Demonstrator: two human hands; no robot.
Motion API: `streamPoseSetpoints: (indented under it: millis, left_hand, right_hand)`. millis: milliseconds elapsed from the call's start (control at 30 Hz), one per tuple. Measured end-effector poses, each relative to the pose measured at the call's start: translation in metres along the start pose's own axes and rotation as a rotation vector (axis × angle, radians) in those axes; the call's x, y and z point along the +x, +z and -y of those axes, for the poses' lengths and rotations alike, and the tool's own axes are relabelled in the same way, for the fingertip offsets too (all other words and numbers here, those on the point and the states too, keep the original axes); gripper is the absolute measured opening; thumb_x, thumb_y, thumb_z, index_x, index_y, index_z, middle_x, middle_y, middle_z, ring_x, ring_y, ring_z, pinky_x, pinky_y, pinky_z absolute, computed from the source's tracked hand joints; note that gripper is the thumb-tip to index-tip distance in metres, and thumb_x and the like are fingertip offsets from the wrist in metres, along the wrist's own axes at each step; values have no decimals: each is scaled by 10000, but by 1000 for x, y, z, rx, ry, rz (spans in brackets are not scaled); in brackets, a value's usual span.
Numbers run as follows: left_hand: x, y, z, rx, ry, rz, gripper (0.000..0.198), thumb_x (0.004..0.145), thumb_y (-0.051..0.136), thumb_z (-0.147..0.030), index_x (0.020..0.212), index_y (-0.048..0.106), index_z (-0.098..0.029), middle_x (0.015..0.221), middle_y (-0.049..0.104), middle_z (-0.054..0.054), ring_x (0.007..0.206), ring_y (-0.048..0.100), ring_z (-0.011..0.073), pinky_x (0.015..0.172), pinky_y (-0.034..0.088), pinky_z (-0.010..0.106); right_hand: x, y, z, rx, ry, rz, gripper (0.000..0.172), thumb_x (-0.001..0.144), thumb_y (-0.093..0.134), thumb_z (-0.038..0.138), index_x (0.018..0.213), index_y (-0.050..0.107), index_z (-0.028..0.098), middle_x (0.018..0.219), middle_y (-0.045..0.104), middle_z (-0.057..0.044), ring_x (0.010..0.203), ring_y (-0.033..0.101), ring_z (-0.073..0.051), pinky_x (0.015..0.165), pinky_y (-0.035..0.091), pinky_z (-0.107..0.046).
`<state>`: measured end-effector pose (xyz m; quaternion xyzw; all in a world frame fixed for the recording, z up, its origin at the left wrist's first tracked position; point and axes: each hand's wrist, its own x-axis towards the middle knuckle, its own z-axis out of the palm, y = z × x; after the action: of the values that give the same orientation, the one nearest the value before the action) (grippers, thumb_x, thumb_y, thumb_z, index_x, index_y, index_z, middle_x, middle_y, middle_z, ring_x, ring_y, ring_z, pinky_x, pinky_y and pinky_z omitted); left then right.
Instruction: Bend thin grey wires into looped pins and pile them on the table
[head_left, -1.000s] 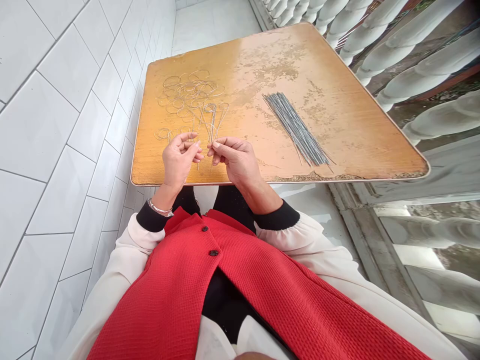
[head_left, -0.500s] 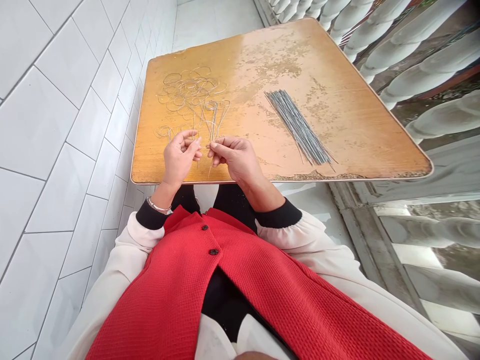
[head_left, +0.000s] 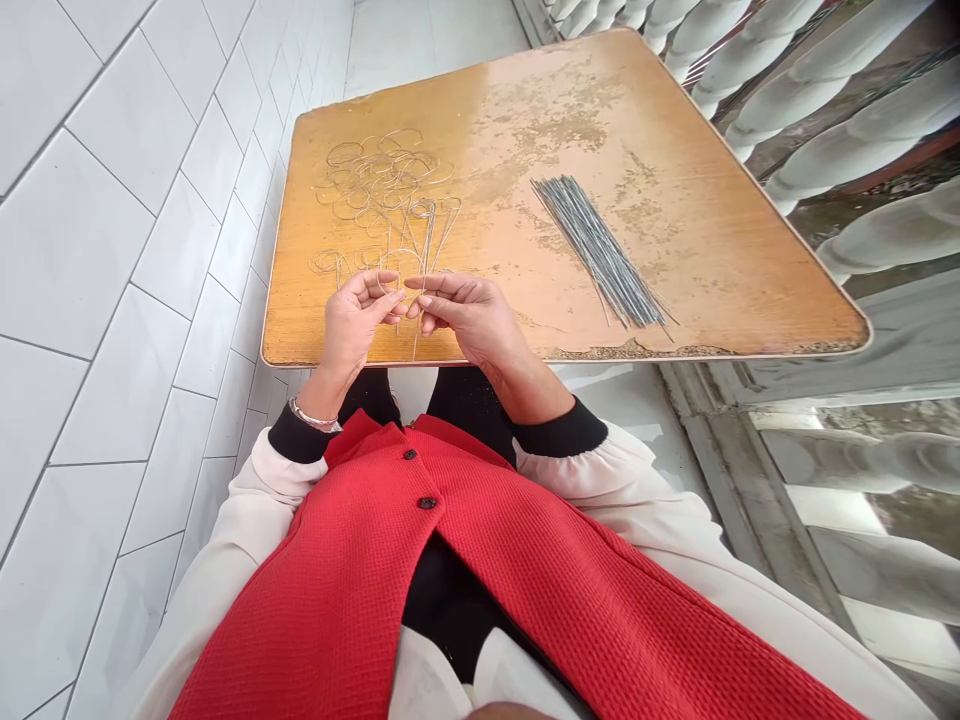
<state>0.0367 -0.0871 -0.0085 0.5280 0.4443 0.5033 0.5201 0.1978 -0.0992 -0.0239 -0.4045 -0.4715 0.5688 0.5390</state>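
Note:
Over the near edge of the table, my left hand and my right hand are almost touching, fingertip to fingertip. Each is closed in a pinch on a thin metal wire, whose straight end sticks down below my right fingers. A curved part of it seems to arch above my fingertips, though it blends with wires behind. Just beyond my hands lie several wires bent into loops with straight tails. Farther back is a loose heap of looped wires.
A bundle of straight grey wires lies on the right half of the worn wooden table. White wall tiles run close along the left. A white balustrade borders the right side.
My hands have come slightly closer together, and my right index finger is now stretched toward the left fingertips. A curved arc of wire now shows above my fingers.

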Motion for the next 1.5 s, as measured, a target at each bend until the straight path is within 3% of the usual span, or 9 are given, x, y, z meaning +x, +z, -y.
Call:
streamPoseSetpoints:
  millis: [333, 567, 800, 967, 1100, 1200, 1300, 1400, 1500]
  left_hand:
    - [3, -2, 10, -47, -41, 6, 187, 774, 776, -138, 921, 686, -209, 677, 683, -57, 644, 632, 56, 567, 381, 189]
    - [-1, -3, 8, -137, -162, 24, 191, 782, 781, -182, 949, 693, -209, 810, 719, -29, 747, 626, 63, 638, 397, 185]
    - [-6, -7, 0, -149, -148, 29, 142, 858, 745, -294, 958, 698, -205, 891, 760, 6, 782, 659, 74, 662, 424, 189]
    - [2, -8, 1, -99, -130, -18, 79, 866, 719, -194, 935, 683, -185, 811, 744, -11, 693, 633, 46, 605, 423, 156]
    - [15, -10, 3, -10, -124, -23, 104, 884, 694, -172, 984, 665, -170, 792, 727, -9, 681, 637, 44, 598, 444, 148]
    - [27, -13, 10, 106, -83, -75, 216, 893, 677, -168, 1105, 640, -178, 931, 745, 20, 756, 671, 64, 620, 481, 159]
    - [35, -17, 20, 261, -1, -105, 295, 888, 670, -150, 1176, 624, -198, 1061, 738, 39, 851, 692, 89, 714, 544, 195]
    - [37, -19, 29, 425, 114, -59, 271, 886, 649, -119, 1147, 645, -192, 1108, 737, 51, 921, 701, 112, 853, 574, 257]
    - [33, -17, 30, 593, 220, 28, 218, 913, 584, -117, 1104, 668, -178, 1141, 733, 71, 981, 706, 142, 884, 574, 286]
  right_hand:
    - [1, 1, 2, 31, 36, -12, 256, 715, 874, 270, 886, 722, 157, 701, 735, -9, 461, 595, -72, 482, 509, -205]
    - [-1, 1, 4, 47, 50, -31, 275, 677, 897, 326, 785, 712, 153, 725, 738, -26, 488, 579, -67, 483, 512, -199]
    - [0, 2, 7, 62, 76, -85, 279, 633, 910, 315, 699, 684, 166, 695, 720, -19, 487, 555, -66, 466, 490, -191]
    - [1, 1, 8, 8, 118, -164, 249, 653, 885, 236, 674, 649, 160, 602, 623, 22, 470, 532, -57, 414, 437, -162]
    - [13, -2, 8, -102, 171, -189, 219, 737, 805, 133, 645, 607, 156, 546, 577, 31, 416, 491, -52, 391, 416, -168]
    - [31, -7, 5, -245, 210, -233, 193, 781, 730, 55, 676, 600, 153, 560, 593, 13, 417, 524, -81, 407, 446, -206]
    - [42, -15, -2, -494, 250, -251, 81, 817, 704, 82, 830, 657, 147, 547, 601, 7, 442, 568, -131, 478, 508, -272]
    - [39, -27, -8, -789, 172, -217, 136, 842, 693, 186, 970, 718, 145, 539, 601, 0, 512, 623, -185, 633, 573, -369]
    - [27, -38, -11, -990, 2, -192, 183, 853, 642, 221, 980, 759, 161, 641, 671, -49, 677, 686, -237, 811, 571, -438]
